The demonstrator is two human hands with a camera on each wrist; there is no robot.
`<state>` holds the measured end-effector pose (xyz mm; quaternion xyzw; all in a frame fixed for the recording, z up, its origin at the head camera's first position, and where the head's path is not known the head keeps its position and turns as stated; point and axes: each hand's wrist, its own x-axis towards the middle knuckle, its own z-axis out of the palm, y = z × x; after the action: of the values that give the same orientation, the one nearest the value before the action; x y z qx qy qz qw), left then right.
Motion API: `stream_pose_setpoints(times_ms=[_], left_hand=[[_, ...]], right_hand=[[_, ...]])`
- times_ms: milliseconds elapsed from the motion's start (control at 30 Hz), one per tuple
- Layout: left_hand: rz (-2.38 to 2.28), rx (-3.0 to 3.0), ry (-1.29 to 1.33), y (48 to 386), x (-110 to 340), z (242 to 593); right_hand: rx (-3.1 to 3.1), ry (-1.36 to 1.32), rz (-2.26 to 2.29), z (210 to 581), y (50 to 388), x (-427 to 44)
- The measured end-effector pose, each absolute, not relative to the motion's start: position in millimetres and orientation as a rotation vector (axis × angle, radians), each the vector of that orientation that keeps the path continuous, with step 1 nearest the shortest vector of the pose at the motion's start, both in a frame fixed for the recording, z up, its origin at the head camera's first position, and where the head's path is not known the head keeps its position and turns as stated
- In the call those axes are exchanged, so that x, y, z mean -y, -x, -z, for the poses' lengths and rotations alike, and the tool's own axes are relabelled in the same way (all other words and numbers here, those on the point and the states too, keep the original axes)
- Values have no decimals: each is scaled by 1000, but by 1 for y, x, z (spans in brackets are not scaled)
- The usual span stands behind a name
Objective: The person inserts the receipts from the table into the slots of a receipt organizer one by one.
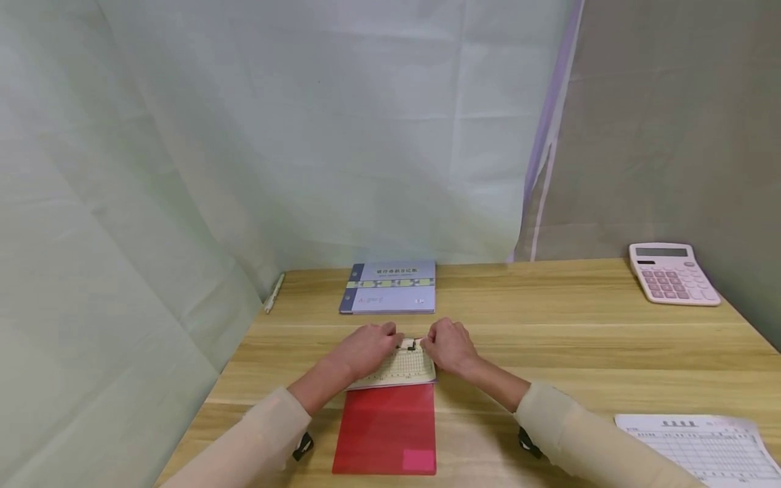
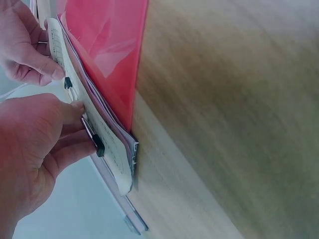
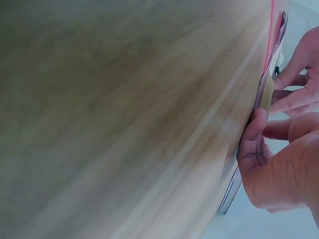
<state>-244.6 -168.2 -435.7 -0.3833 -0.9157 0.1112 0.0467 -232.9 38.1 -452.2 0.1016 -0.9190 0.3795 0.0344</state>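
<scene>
A stack of cream ledger sheets (image 1: 403, 369) lies over the upper part of a red folder (image 1: 386, 430). Across the sheets' far edge runs a thin metal clip with black end pieces (image 2: 99, 145). The left hand (image 1: 370, 349) pinches this metal clip, its thumb on the near side and its fingers beyond. At the right end of that edge, the right hand (image 1: 450, 344) has thumb and curled fingers around the sheets' corner. In the right wrist view the right hand (image 3: 281, 162) partly hides the corner.
Beyond the hands lies a blue-grey account book (image 1: 390, 288). A pen (image 1: 274, 293) is at the table's far left edge. A pink calculator (image 1: 673, 274) sits at the far right, a printed form (image 1: 702, 447) at the near right. Cloth curtains (image 1: 366, 135) hang behind the wooden table (image 1: 549, 325).
</scene>
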Motion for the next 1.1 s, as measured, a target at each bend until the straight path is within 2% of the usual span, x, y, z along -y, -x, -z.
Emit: stream_pose_setpoints(times_ms=[833, 1100], left_hand=[[-396, 2757, 1156, 243, 165, 435], [-372, 2802, 1143, 243, 164, 436]], right_hand=[[2836, -350, -1207, 442, 236, -47], [3023, -289, -1641, 429, 240, -57]])
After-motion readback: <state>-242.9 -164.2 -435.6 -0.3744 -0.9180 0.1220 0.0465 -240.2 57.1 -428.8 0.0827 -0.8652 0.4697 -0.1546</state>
